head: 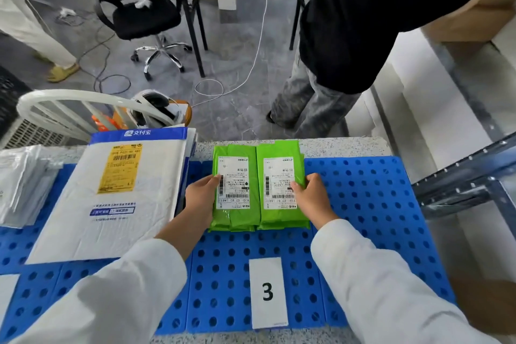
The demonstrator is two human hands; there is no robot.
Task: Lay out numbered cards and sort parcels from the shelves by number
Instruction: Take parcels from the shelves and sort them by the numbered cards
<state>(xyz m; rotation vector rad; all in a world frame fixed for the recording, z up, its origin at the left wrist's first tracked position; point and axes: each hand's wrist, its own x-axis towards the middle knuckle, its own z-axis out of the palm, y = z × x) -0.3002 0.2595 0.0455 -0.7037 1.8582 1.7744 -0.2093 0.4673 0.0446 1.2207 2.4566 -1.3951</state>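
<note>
Room: I stand at a speckled grey stone table (335,145). On the floor past it are a black office chair (145,17) and a person in a black top (363,22).
Table top: a blue plastic mat with round holes (377,204) covers most of it.
My left hand (199,198): it grips the left green plastic parcel (236,218) by its side, thumb on top.
My right hand (311,198): it grips the right green plastic parcel (282,156) the same way, thumb on the white sticker.
Where the parcels are: side by side and touching, flat on the mat, above the white paper card (268,292). Their far ends reach near the far edge of the table.
Neighbours: a big white padded envelope (120,232) lies just left of my left hand. Grey metal shelves (469,176) stand on my right.
What could go wrong: the green plastic looks slippery, so a hard push could slide the parcels off the far edge. If I shove left, I could bump the envelope. The stickers face away from me, so I might read a number wrong and use the wrong pile.
Writing: the card says 3. The envelope's blue band says 支付宝, and it has a yellow sticker (120,169) with a barcode. The green parcels' stickers have barcodes and tiny print I cannot read.
</note>
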